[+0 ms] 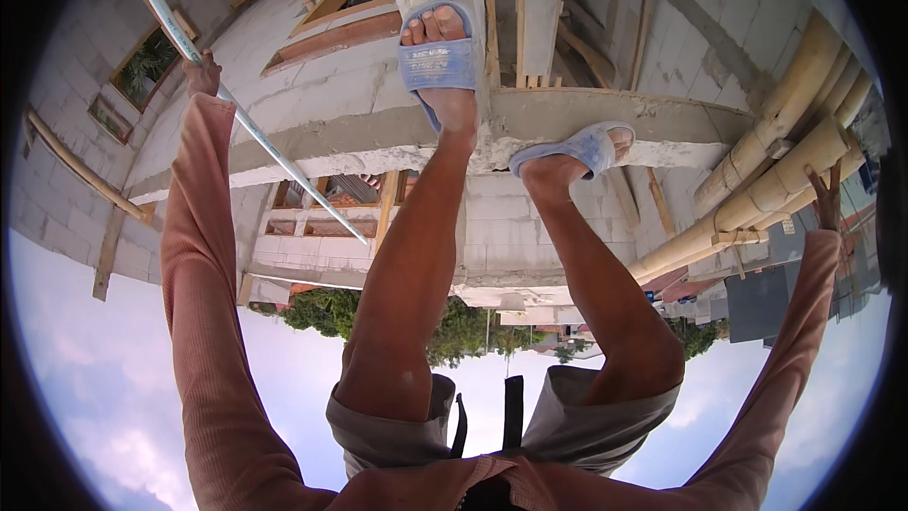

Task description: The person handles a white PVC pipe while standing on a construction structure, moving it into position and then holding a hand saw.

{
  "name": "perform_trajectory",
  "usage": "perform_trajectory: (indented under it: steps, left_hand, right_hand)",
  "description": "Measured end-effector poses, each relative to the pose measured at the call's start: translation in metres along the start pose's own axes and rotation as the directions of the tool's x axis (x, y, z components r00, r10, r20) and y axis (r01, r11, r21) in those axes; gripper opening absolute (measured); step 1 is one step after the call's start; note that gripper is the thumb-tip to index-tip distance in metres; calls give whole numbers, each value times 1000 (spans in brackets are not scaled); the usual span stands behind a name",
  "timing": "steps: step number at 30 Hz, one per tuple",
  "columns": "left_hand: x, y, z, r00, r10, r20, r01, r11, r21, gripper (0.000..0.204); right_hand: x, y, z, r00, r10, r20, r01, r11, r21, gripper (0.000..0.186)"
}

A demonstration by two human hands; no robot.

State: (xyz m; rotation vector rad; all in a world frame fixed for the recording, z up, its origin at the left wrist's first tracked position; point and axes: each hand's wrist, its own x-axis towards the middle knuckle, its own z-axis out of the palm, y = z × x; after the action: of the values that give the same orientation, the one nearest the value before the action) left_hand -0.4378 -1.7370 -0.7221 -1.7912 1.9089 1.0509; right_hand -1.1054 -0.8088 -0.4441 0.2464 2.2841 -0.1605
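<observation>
At upper left, the left grip (pixel 201 73) wraps a slim pale pipe (pixel 255 131), likely light, stiffish and slick, best held mid-length, while the right grip (pixel 828 197) splays over bamboo poles (pixel 771 191), far right.

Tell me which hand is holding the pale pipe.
The left hand: it grips the pipe, while the right hand is spread open by the bamboo poles.

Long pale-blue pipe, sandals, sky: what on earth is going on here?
A person in blue slide sandals is up on narrow grey concrete beams. The left hand grips the long, thin, pale-blue pipe, which slants across the view. The right hand, fingers spread, seems to rest against thick tan bamboo poles.
</observation>
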Motion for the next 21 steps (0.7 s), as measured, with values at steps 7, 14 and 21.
perform_trajectory:
  steps: [7,14,21]
  left_hand:
    - [-150,36,-42,949,-223,-222,147,938,-315,32]
    - [-326,128,-51,922,47,-385,48,971,234,34]
    - [-459,148,-71,931,-102,-351,7,965,-263,34]
  right_hand:
    - [20,16,16,990,-135,-40,128,981,-143,96]
    - [9,33,20,970,-157,-188,64,902,-428,91]
    - [-96,15,59,892,-343,-295,262,923,-283,75]
